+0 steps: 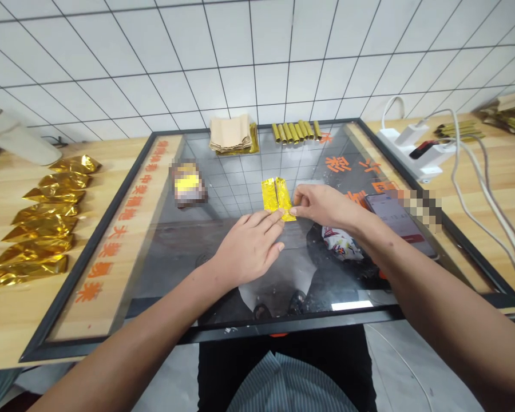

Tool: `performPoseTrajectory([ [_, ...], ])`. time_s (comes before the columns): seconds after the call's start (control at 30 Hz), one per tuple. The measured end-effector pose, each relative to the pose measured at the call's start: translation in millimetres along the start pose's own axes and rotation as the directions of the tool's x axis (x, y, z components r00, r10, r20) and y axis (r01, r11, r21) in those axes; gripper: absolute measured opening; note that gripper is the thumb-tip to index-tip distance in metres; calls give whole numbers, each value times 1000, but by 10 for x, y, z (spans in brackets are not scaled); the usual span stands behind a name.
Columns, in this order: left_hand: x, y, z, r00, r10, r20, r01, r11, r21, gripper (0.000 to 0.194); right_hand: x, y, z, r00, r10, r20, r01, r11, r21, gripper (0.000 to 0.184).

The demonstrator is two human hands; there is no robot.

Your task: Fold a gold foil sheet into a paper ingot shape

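Observation:
In front of me, a small piece of gold foil (269, 195) lies on the glass panel (223, 229), with a dark line or gap down its middle. My left hand (249, 245) rests palm down with its fingers stretched out, fingertips touching the foil's lower edge. At the foil's right edge, the thumb and curled fingers of my right hand (320, 205) pinch it. Rolled gold tubes (296, 132) sit in a row at the panel's back edge. To their left is a stack of brown paper pieces (230, 133) with gold foil beneath.
Several twisted gold foil packets (43, 214) line the wooden table on the left. A blurred box (187, 184) stands on the glass. A phone (401, 224) lies at the right, near a white power strip (412, 151) and loose cables (489, 200). The tiled wall (266, 57) rises behind.

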State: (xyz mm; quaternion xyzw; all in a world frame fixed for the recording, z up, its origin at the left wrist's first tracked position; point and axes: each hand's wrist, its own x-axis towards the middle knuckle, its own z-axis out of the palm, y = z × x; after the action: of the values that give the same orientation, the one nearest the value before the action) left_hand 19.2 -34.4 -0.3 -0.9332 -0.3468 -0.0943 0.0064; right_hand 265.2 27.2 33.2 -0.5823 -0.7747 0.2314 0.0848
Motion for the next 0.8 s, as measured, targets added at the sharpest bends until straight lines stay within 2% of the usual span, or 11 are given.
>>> performPoseTrajectory([
  [0.23,-2,-5,15,1000,1,7,-1,1000,11,50,-20,28,29,999,-47,-7,46,998,-41,33],
  [0.43,-9,-15,23,1000,3,2,-3,1000,-19,51,23,66,17,997,-52,58,51,999,14,25],
  [0.63,-7,-4,10,1000,-9,3,9,1000,-15,50,-64,48,-118,994,-57,90,52,997,53,14],
  [0.7,-9,2,8,1000,-13,2,13,1000,-11,49,-182,-14,-133,995,-81,55,79,996,30,20],
  [0.77,-11,7,9,1000,-17,0,17,1000,-5,49,-350,-86,-77,978,-134,-157,121,988,-92,24],
  [0.8,-12,9,11,1000,-19,-1,19,1000,-3,49,-443,-115,-20,957,-190,-218,157,974,-162,29],
])
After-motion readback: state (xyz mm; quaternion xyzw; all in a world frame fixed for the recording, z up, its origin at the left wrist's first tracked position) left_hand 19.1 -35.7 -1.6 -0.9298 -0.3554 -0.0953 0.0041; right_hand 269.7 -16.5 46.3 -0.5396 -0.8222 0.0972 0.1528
